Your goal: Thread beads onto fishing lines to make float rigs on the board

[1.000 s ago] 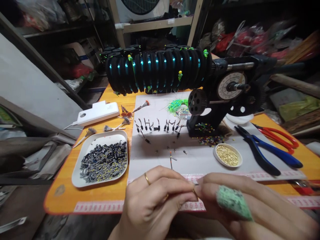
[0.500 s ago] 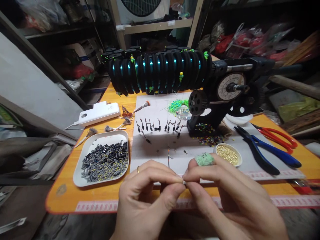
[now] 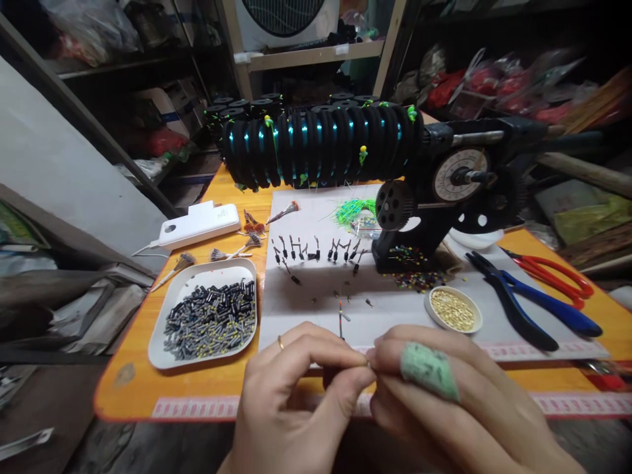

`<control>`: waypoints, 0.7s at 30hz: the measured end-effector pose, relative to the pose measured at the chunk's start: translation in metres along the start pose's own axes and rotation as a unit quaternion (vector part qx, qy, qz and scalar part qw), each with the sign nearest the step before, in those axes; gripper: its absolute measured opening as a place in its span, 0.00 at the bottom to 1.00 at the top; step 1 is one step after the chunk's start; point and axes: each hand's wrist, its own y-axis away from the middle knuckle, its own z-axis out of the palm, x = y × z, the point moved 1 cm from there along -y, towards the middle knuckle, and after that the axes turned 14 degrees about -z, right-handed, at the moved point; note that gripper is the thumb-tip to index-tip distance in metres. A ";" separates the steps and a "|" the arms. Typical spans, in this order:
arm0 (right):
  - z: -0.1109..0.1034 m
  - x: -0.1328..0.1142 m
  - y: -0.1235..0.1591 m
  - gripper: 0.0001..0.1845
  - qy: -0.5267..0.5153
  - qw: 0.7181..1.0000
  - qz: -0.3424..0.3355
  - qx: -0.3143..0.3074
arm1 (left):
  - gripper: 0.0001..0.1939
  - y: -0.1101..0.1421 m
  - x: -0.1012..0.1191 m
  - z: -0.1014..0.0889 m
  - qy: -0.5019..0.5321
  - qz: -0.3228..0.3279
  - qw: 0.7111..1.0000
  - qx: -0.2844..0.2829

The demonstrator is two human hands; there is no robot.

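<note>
My left hand (image 3: 296, 401), with a ring on one finger, is closed in a pinch of thumb and forefinger. My right hand (image 3: 459, 401) meets it fingertip to fingertip, its fingers also pressed together, with a green wrap (image 3: 428, 370) round one finger. Whatever tiny thing sits between the fingertips is mostly hidden and too small to name. Just beyond the hands, a thin dark stick with an orange tip (image 3: 340, 319) lies on the white board (image 3: 291, 316). Farther back on the board is a row of small black pieces with thin stems (image 3: 318, 253).
At left stands a white tray (image 3: 154, 349) of small black and grey tubes, with a white power bank (image 3: 200, 224) behind it. A dish of gold bits (image 3: 451, 309), blue-handled pliers (image 3: 523, 296) and a red-handled tool (image 3: 557, 276) lie right. A black spool machine (image 3: 320, 148) spans the back.
My right hand has rolled over, turning its wrapped finger lower and its back more toward me. The small metallic glint between the fingertips is now mostly covered. The view has shifted slightly.
</note>
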 end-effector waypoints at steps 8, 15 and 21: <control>0.001 0.006 -0.011 0.09 -0.090 0.992 0.089 -0.015 | 0.10 0.000 0.005 -0.004 -0.204 0.198 0.959 -0.009; 0.001 0.009 -0.012 0.08 -0.145 0.985 0.084 -0.043 | 0.05 0.003 0.004 0.001 -0.218 0.169 0.960 0.043; 0.013 0.010 -0.011 0.10 -0.077 0.996 0.020 -0.033 | 0.07 0.000 0.003 0.018 0.129 -0.163 0.975 0.084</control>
